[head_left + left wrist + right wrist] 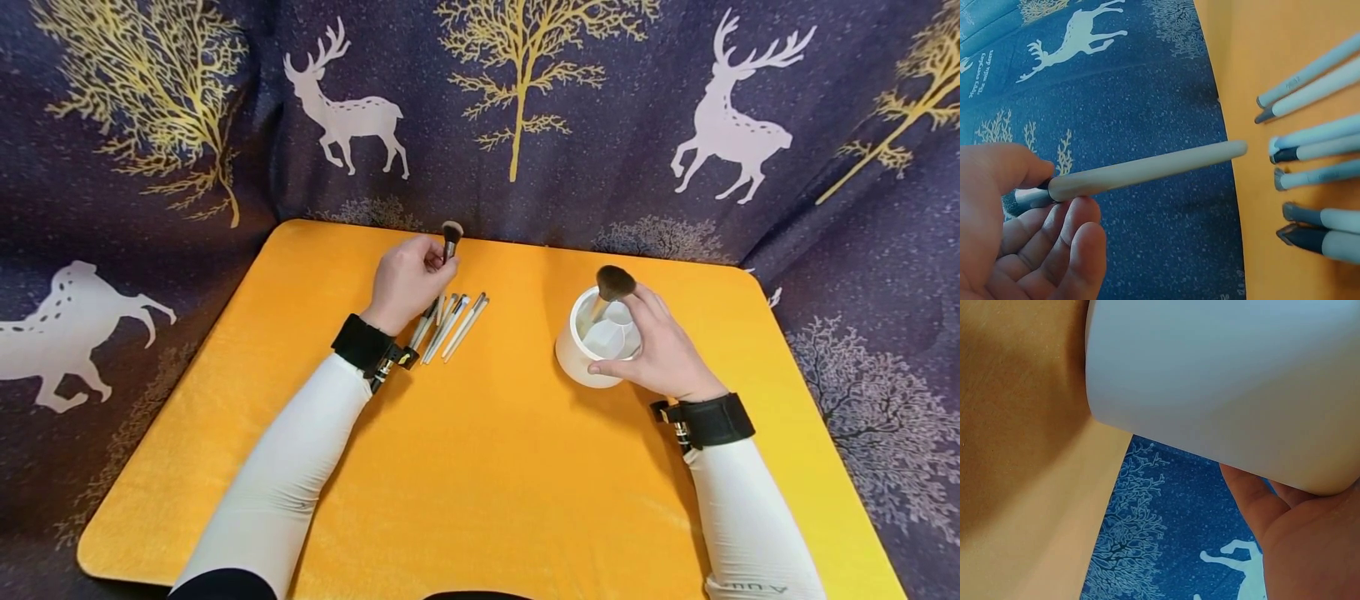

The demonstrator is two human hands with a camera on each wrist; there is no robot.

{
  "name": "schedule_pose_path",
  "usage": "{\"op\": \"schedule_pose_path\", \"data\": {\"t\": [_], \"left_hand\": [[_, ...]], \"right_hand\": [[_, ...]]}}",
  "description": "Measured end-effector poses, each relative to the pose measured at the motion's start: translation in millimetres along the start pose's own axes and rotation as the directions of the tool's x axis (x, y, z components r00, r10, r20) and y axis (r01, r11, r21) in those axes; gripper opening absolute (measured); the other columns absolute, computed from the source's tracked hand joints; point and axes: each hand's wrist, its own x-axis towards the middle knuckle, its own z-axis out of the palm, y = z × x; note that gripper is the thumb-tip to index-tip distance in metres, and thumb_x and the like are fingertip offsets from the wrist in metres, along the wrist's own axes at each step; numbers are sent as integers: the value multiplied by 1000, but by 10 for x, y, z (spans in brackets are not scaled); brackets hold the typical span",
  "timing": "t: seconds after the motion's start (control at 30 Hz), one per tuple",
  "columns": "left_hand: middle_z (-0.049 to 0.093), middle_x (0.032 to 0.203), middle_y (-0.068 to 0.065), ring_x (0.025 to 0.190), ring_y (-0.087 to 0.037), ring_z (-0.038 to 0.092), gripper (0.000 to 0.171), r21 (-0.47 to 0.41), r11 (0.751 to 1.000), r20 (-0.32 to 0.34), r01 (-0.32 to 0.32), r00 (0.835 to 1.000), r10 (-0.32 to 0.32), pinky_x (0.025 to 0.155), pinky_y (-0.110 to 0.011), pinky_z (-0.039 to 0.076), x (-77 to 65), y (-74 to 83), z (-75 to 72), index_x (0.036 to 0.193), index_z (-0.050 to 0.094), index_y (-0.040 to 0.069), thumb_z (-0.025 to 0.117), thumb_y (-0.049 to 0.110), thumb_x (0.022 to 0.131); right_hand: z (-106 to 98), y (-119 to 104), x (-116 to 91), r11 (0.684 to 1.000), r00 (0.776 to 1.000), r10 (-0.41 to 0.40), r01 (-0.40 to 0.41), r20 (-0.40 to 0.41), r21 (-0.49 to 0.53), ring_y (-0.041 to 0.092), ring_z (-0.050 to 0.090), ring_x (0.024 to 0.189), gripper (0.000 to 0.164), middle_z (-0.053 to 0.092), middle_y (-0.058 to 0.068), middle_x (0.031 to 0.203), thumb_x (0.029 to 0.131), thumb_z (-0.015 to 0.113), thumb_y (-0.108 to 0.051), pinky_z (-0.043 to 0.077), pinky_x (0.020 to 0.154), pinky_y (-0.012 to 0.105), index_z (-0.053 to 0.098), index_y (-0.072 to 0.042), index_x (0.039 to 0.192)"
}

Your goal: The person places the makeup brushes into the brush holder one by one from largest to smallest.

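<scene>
My left hand (408,279) pinches a makeup brush (1147,169) near its dark ferrule, its pale handle pointing out over the table. In the head view its dark bristle head is uppermost. With thumb and fingers spread around the rim, my right hand (667,346) grips a white round brush holder (581,367) that has inner compartments. One makeup brush with a large dark head (615,283) stands tilted in that holder. Several makeup brushes (465,329) with pale handles lie side by side on the table, below and right of my left hand.
The table (480,483) has an orange cloth top with rounded corners. Behind it and at both sides hangs a dark blue curtain (600,108) printed with white deer and yellow trees.
</scene>
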Motion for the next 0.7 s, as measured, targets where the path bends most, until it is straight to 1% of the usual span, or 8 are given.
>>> {"op": "schedule_pose_path", "data": {"t": [0.2, 0.3, 0.53, 0.7], "left_hand": [[60, 80, 4, 70, -8, 53, 17, 2, 1000, -12, -15, 1000, 15, 63, -30, 42, 8, 37, 38, 90, 62, 15, 66, 32, 91], [59, 80, 6, 70, -6, 52, 15, -18, 1000, -18, -19, 1000, 19, 64, -28, 41, 14, 73, 49, 90, 62, 17, 66, 31, 91], [60, 81, 5, 71, -8, 55, 14, -46, 998, -45, -53, 998, 51, 63, -28, 42, 29, 148, 73, 91, 62, 17, 67, 30, 91], [60, 82, 5, 71, -10, 56, 14, -66, 995, -60, -79, 995, 75, 64, -28, 42, 32, 195, 89, 93, 62, 16, 66, 30, 92]], "right_hand": [[3, 0, 1, 1000, 1000, 3, -3, 5, 1, 21, 23, 142, 116, 22, -5, 158, 55, 85, -68, 36, 102, 57, 32, -35, 152], [-3, -5, 1, 1000, 1000, 3, -3, 5, 3, 21, 23, 142, 116, 22, -5, 159, 55, 85, -68, 35, 103, 57, 32, -35, 152], [-22, -22, 5, 1000, 1000, 3, -3, 5, 1, 22, 22, 143, 117, 22, -4, 159, 54, 85, -68, 34, 103, 57, 31, -34, 152], [-19, -26, 6, 1000, 1000, 3, -3, 3, 1, 22, 23, 142, 117, 22, -4, 159, 54, 85, -68, 35, 102, 57, 31, -34, 152]]}}
